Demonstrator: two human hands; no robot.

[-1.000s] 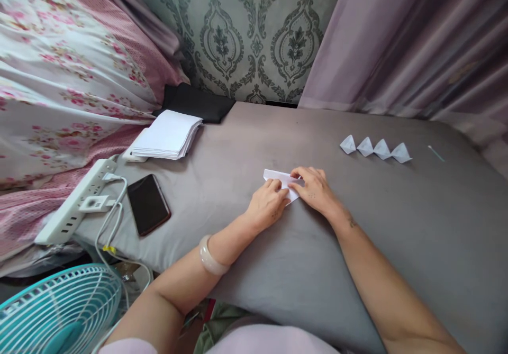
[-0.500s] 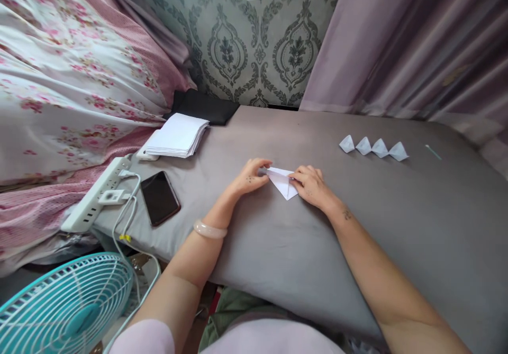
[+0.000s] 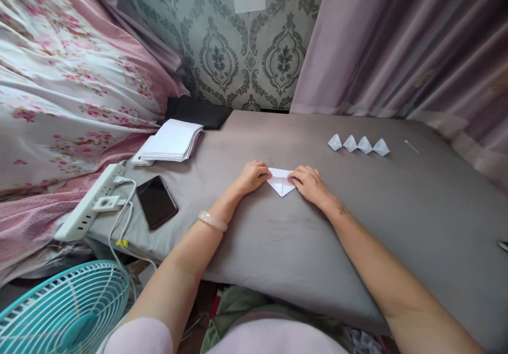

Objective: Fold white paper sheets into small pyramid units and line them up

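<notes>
A folded sheet of white paper (image 3: 281, 183) lies on the grey cloth, one corner pointing toward me and a straight folded edge on the far side. My left hand (image 3: 254, 177) pinches its left corner, and a pale bangle circles that wrist. At the opposite corner, my right hand (image 3: 309, 183) grips the paper between thumb and fingers. The fingertips hide both side corners. Farther back on the right, several folded white paper pieces (image 3: 357, 144) stand in a row, apart from my hands.
To the left are a stack of white paper (image 3: 172, 139), a black phone (image 3: 157, 202) and a power strip (image 3: 89, 206) with cables. A teal fan (image 3: 75, 311) stands below the table edge. A small thin stick (image 3: 411, 146) lies far right on the grey cloth (image 3: 286, 243).
My left hand has closed onto the paper's left corner, where its fingers were more spread before. The paper's far edge now lies straighter. The view has shifted slightly.
</notes>
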